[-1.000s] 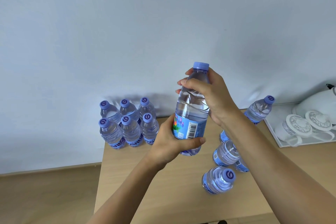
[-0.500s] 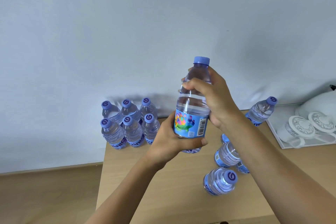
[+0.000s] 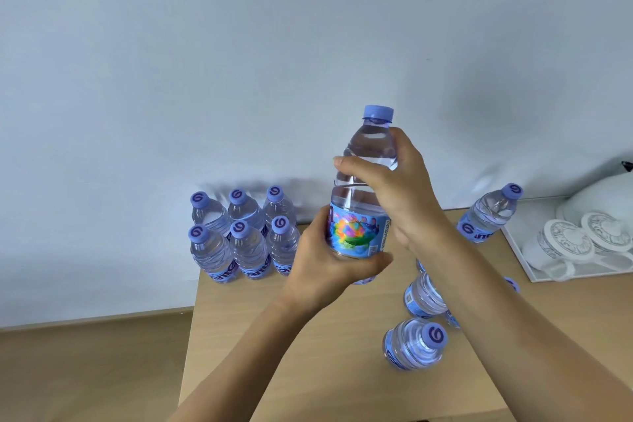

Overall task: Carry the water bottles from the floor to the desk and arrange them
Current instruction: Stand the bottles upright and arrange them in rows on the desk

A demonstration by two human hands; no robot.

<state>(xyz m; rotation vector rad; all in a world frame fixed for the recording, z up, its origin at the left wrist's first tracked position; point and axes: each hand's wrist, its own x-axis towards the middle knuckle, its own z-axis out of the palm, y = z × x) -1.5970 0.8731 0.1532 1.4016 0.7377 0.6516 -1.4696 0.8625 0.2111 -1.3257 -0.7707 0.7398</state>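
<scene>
held upright in mid-air above the light wooden table (image 3: 260,346): a clear plastic water bottle with a periwinkle cap and a bright multicoloured label (image 3: 361,202). left hand (image 3: 325,260) wrapped around the lower body, thumb across the front just under the label, cupping and bearing the weight. right hand (image 3: 394,188) curled around the shoulder below the cap, fingers across the front, steadying the top. both grips clenched on the bottle, so cap free above the right grip, base hidden in the left, label showing between the two.

two-handed hold probably for turning the label forward before setting down. at the table's far left corner, against the pale wall, a block of six matching bottles (image 3: 239,233), upright, touching, in two rows of three; likely the arranged group, with room to its right. to the right, loose bottles (image 3: 416,344) under the right forearm, one more (image 3: 489,212) near a white tray of white cups (image 3: 534,271); seemingly not yet arranged.
</scene>
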